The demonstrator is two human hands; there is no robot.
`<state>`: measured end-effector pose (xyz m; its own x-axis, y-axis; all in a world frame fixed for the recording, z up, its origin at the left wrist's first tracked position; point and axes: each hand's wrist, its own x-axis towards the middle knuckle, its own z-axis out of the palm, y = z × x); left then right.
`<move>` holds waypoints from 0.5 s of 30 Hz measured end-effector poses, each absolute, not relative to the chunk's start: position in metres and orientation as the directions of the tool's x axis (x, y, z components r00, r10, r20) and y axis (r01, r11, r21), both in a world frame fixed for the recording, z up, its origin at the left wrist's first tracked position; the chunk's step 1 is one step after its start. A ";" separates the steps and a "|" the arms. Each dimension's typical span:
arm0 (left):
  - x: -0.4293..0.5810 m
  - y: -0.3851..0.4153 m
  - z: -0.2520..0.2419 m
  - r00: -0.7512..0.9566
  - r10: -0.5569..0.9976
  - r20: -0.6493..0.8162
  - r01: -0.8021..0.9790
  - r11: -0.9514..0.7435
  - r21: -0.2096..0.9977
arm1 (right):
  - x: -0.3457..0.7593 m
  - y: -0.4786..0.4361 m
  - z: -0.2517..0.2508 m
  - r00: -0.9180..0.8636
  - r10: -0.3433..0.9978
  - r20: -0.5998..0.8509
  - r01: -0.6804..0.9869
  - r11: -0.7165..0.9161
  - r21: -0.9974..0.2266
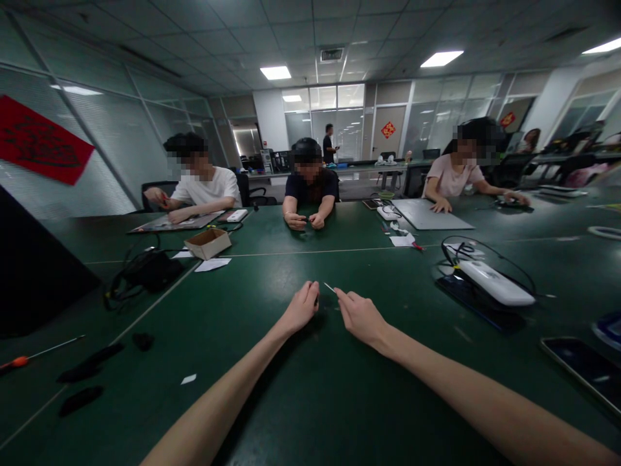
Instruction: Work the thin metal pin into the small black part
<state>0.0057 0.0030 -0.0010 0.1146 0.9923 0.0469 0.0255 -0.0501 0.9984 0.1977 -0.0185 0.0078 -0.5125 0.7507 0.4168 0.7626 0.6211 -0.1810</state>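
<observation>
My left hand [301,307] and my right hand [359,317] hover close together above the green table mat [310,388]. A thin silver metal pin [330,287] sticks out of my right fingertips toward my left hand, without visibly touching it. My left fingers close on a small dark part [317,301], too small to identify. To the right of my hands, a white elongated device [495,283] with a black cable rests on a dark flat tablet [478,304].
An orange-handled screwdriver [19,361] and black foam pieces [80,401] lie at the left, near a black bag [145,272]. A cardboard box [207,243] stands farther off. A phone [587,369] lies at the right. Several seated co-workers [310,184] work across the table.
</observation>
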 end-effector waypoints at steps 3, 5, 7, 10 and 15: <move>0.005 0.003 -0.001 0.160 0.987 0.012 -0.032 -0.007 0.999 | 0.198 -0.011 0.007 -0.443 0.789 0.425 0.774 0.576 -0.262; 0.003 0.005 -0.001 0.183 0.983 -0.026 -0.117 0.048 0.992 | 0.198 -0.010 0.007 -0.435 0.788 0.436 0.755 0.583 -0.300; 0.000 0.007 -0.002 0.208 0.977 -0.045 -0.185 0.084 0.979 | 0.198 -0.011 0.009 -0.427 0.777 0.463 0.729 0.598 -0.332; -0.004 0.011 -0.003 0.218 0.974 -0.053 -0.252 0.109 0.962 | 0.197 -0.014 0.011 -0.431 0.758 0.490 0.692 0.626 -0.359; -0.006 0.013 -0.005 0.240 0.970 -0.043 -0.293 0.115 0.949 | 0.196 -0.016 0.012 -0.480 0.727 0.491 0.679 0.662 -0.317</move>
<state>-0.0061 0.0131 -0.0050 0.2400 0.9698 -0.0432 -0.2927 0.1147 0.9493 0.1962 -0.0161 0.0124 -0.4796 0.7274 0.4908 0.6792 0.6618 -0.3173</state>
